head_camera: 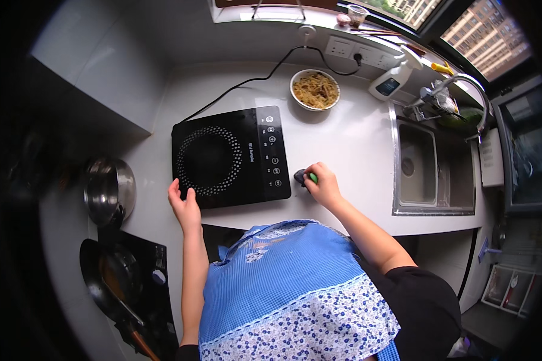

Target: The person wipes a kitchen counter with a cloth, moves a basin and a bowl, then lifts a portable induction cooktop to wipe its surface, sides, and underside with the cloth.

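Observation:
A black induction cooktop (228, 158) lies on the white countertop (352, 149) before me, its touch buttons along the right side. My left hand (185, 205) is at its lower left corner, thumb and fingers apart; whether the fingertips touch the edge cannot be told. To the right of the cooktop, my right hand (321, 182) is closed on a small dark object with a green part (300, 177), against the countertop; its kind is partly hidden by the fingers. Behind, near the wall, stands a white bowl of cooked noodles (316, 90).
A black cord runs from the cooktop to a wall socket (360, 55). A white spray bottle (388, 83) stands near the faucet (467, 79) and the steel sink (418, 167). At the left are a steel pot (108, 192) and a dark wok (95, 275).

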`<control>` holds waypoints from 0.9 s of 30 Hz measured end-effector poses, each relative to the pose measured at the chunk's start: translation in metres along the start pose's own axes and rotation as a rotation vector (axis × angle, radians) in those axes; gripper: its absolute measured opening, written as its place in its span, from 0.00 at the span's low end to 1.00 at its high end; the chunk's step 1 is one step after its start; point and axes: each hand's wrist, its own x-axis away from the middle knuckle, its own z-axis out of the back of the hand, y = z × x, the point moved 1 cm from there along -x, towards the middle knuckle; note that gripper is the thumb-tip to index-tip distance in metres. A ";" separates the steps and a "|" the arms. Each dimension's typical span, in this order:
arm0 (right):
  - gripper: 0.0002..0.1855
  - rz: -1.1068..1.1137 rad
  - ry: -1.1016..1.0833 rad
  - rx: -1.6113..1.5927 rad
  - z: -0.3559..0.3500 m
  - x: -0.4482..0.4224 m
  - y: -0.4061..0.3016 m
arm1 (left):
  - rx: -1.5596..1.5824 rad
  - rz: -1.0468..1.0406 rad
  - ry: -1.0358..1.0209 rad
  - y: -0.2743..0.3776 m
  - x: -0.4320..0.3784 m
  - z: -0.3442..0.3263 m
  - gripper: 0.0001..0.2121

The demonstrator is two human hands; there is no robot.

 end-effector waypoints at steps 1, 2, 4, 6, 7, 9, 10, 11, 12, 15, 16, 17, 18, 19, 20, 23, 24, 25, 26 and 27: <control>0.07 -0.019 0.049 -0.069 -0.006 -0.004 0.000 | -0.003 0.016 0.007 -0.001 -0.003 -0.001 0.23; 0.06 -0.055 0.106 -0.097 -0.009 -0.012 0.001 | -0.007 0.000 0.012 -0.006 -0.008 -0.001 0.23; 0.08 -0.247 0.147 -0.260 -0.020 -0.023 0.007 | -0.021 0.024 0.036 -0.008 -0.010 0.003 0.23; 0.12 -0.492 0.134 -0.593 -0.031 -0.038 0.015 | -0.038 0.056 0.073 -0.013 -0.014 0.009 0.22; 0.11 -0.593 0.131 -0.775 -0.031 -0.046 0.007 | -0.035 0.085 0.092 -0.015 -0.016 0.011 0.22; 0.12 -0.516 0.093 -0.825 -0.034 -0.060 -0.006 | -0.129 0.163 0.140 -0.020 -0.021 0.019 0.22; 0.14 -0.464 0.057 -0.811 -0.032 -0.063 -0.020 | -0.175 0.200 0.163 -0.022 -0.024 0.024 0.22; 0.18 -0.370 -0.008 -0.693 -0.037 -0.066 -0.020 | -0.180 0.225 0.174 -0.027 -0.026 0.027 0.22; 0.19 -0.247 -0.037 -0.608 -0.042 -0.069 -0.022 | -0.186 0.249 0.186 -0.034 -0.027 0.032 0.22; 0.21 0.023 -0.032 -0.286 -0.056 -0.081 -0.025 | -0.205 0.285 0.231 -0.065 -0.029 0.046 0.22; 0.22 0.101 -0.015 -0.169 -0.059 -0.088 -0.023 | -0.223 0.290 0.224 -0.074 -0.031 0.048 0.22; 0.19 0.224 0.060 -0.085 -0.063 -0.097 -0.019 | -0.241 0.296 0.217 -0.083 -0.034 0.053 0.22; 0.18 0.230 0.090 -0.034 -0.066 -0.106 -0.012 | -0.218 0.317 0.196 -0.082 -0.036 0.053 0.21; 0.17 0.244 0.123 0.016 -0.070 -0.115 -0.007 | -0.172 0.315 0.157 -0.088 -0.041 0.058 0.22; 0.15 0.179 0.157 -0.019 -0.075 -0.125 -0.002 | -0.123 0.289 0.118 -0.092 -0.048 0.060 0.21; 0.13 -0.106 0.240 -0.119 -0.086 -0.159 0.025 | -0.114 0.255 0.008 -0.086 -0.083 0.051 0.20; 0.13 -0.225 0.254 -0.263 -0.090 -0.168 0.036 | -0.131 0.247 -0.032 -0.084 -0.099 0.043 0.19; 0.13 -0.340 0.266 -0.407 -0.091 -0.176 0.042 | -0.156 0.242 -0.074 -0.081 -0.112 0.036 0.18; 0.13 -0.470 0.188 -0.475 -0.089 -0.182 0.049 | -0.180 0.236 -0.119 -0.078 -0.125 0.029 0.18; 0.16 -0.586 0.070 -0.592 -0.087 -0.182 0.026 | -0.209 0.247 -0.138 -0.083 -0.130 0.029 0.18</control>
